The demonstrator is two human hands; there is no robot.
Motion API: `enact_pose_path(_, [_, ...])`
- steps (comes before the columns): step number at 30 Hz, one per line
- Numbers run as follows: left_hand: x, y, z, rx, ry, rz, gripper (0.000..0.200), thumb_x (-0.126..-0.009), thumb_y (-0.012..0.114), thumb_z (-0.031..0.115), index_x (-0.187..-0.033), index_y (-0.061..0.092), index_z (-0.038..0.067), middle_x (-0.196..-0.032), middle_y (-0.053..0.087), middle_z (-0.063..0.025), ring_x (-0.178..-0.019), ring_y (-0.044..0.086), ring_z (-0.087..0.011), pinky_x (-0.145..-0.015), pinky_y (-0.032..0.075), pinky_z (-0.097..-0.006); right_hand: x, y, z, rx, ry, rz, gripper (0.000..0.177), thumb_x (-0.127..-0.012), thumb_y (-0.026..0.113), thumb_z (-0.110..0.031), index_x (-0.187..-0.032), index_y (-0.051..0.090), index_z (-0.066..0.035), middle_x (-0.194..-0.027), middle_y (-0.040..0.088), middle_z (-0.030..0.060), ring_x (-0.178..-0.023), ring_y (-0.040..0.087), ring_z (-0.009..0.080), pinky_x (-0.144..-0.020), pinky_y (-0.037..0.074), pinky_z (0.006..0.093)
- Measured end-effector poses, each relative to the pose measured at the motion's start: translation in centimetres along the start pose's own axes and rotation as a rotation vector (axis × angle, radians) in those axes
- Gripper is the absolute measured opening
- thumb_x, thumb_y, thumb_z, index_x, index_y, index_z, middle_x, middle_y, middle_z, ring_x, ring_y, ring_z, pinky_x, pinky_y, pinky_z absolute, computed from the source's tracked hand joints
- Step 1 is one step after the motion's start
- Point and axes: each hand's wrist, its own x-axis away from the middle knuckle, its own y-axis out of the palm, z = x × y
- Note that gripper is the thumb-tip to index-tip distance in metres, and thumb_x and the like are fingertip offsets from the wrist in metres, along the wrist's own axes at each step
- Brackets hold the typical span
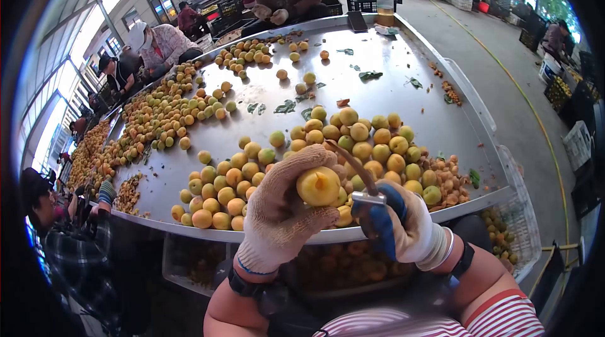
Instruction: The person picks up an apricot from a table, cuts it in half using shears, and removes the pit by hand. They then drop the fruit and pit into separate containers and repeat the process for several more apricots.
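Observation:
My left hand (287, 201), in a cream knitted glove, is closed around a yellow apricot (318, 186) with an opened, cut-looking spot on the side facing me. My right hand (400, 220), in a glove with blue on the fingers, grips a curved knife (360, 170). The brownish blade arcs up and left, its tip near the top of the held apricot; whether it touches cannot be seen. Behind both hands lies a heap of green and orange apricots (362, 132) on the metal table (378, 91). Brownish pits (444, 176) are piled right of the heap.
A long mass of apricots (176, 104) lines the table's left side. Leaves (285, 106) and a lidded jar (385, 8) are on the table. Co-workers sit along the left and far edges. Below are a dark fruit-filled container (346, 299) and a clear crate (526, 211).

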Motion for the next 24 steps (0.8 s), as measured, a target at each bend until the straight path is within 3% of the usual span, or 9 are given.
enact_pose_path(3, [-0.1,-0.5,-0.3,-0.092,0.092,0.007,0.069,-0.078,0.078,-0.011,-0.140,0.050,0.000,-0.133,0.061,-0.0140,-0.125,0.059,-0.0234,-0.108,0.046,-0.0386,-0.2,-0.6,0.7,0.133,0.011,-0.053,0.017,-0.099,0.054,-0.012,-0.111,0.058,-0.001,-0.078,0.060,0.0043,-0.068,0.059,0.0133,-0.066,0.049,0.0264])
enact_pose_path(5, [-0.2,-0.3,-0.1,-0.083,0.115,-0.008,0.068,-0.078,0.078,-0.011,-0.140,0.051,0.000,-0.135,0.060,-0.0147,-0.126,0.059,-0.0241,-0.108,0.047,-0.0387,-0.2,-0.5,1.4,0.399,-0.198,-0.037,0.019,-0.095,0.056,-0.008,-0.111,0.058,0.000,-0.078,0.063,0.0121,-0.067,0.064,0.0270,-0.064,0.052,0.0333])
enact_pose_path(6, [-0.2,-0.3,0.0,-0.084,0.115,-0.007,0.068,-0.078,0.078,-0.011,-0.140,0.051,0.000,-0.135,0.060,-0.0147,-0.126,0.059,-0.0241,-0.108,0.047,-0.0387,-0.3,-0.5,1.4,0.398,-0.197,-0.038,0.019,-0.095,0.056,-0.008,-0.111,0.058,0.000,-0.078,0.063,0.0121,-0.067,0.064,0.0270,-0.064,0.052,0.0333])
enact_pose_path(8, [-0.1,-0.1,0.0,-0.043,0.074,-0.008,0.070,-0.077,0.077,-0.013,-0.140,0.050,0.000,-0.135,0.060,-0.0154,-0.126,0.059,-0.0251,-0.109,0.046,-0.0400,-0.4,-0.4,1.2,0.593,-0.328,-0.056,0.021,-0.091,0.058,-0.005,-0.112,0.058,0.000,-0.078,0.064,0.0163,-0.068,0.065,0.0376,-0.061,0.053,0.0389])
enact_pose_path(12, [0.2,0.1,-0.2,-0.036,0.099,-0.011,0.067,-0.080,0.076,-0.010,-0.141,0.048,0.000,-0.135,0.059,-0.0157,-0.125,0.059,-0.0258,-0.108,0.047,-0.0403,-0.5,0.3,1.9,0.614,-0.370,-0.031,0.023,-0.090,0.059,-0.006,-0.112,0.058,0.001,-0.077,0.065,0.0146,-0.066,0.065,0.0379,-0.058,0.052,0.0412])
enact_pose_path(15, [0.3,0.8,-0.5,0.196,0.116,0.013,0.055,-0.090,0.073,0.005,-0.140,0.048,0.000,-0.133,0.060,-0.0153,-0.122,0.061,-0.0253,-0.105,0.049,-0.0390,-0.6,0.8,2.4,0.673,-0.378,-0.049,0.026,-0.088,0.062,-0.006,-0.112,0.057,0.002,-0.076,0.064,0.0142,-0.065,0.064,0.0375,-0.057,0.052,0.0423])
enact_pose_path(18, [1.3,1.0,-0.9,0.306,-0.026,0.099,0.051,-0.098,0.068,0.019,-0.140,0.047,-0.001,-0.131,0.061,-0.0130,-0.119,0.061,-0.0222,-0.102,0.050,-0.0338,-0.6,1.3,3.5,0.668,-0.395,0.001,0.025,-0.088,0.063,-0.007,-0.111,0.056,0.001,-0.074,0.063,0.0144,-0.062,0.063,0.0374,-0.056,0.050,0.0438])
enact_pose_path(20, [1.7,0.1,-1.8,0.190,-0.273,0.200,0.062,-0.098,0.068,0.040,-0.138,0.046,-0.001,-0.128,0.065,-0.0191,-0.124,0.060,-0.0332,-0.110,0.045,-0.0465,-0.7,1.7,3.5,0.807,-0.472,0.100,0.024,-0.088,0.064,-0.007,-0.109,0.056,0.001,-0.072,0.062,0.0143,-0.061,0.062,0.0376,-0.054,0.049,0.0441])
enact_pose_path(24, [1.0,1.5,-0.7,0.282,-0.377,0.236,0.065,-0.097,0.067,0.043,-0.141,0.045,0.000,-0.126,0.066,-0.0191,-0.124,0.060,-0.0314,-0.110,0.045,-0.0437,-0.6,1.8,3.5,0.826,-0.395,0.102,0.024,-0.088,0.063,-0.005,-0.110,0.055,0.001,-0.071,0.061,0.0146,-0.061,0.062,0.0379,-0.054,0.049,0.0441])
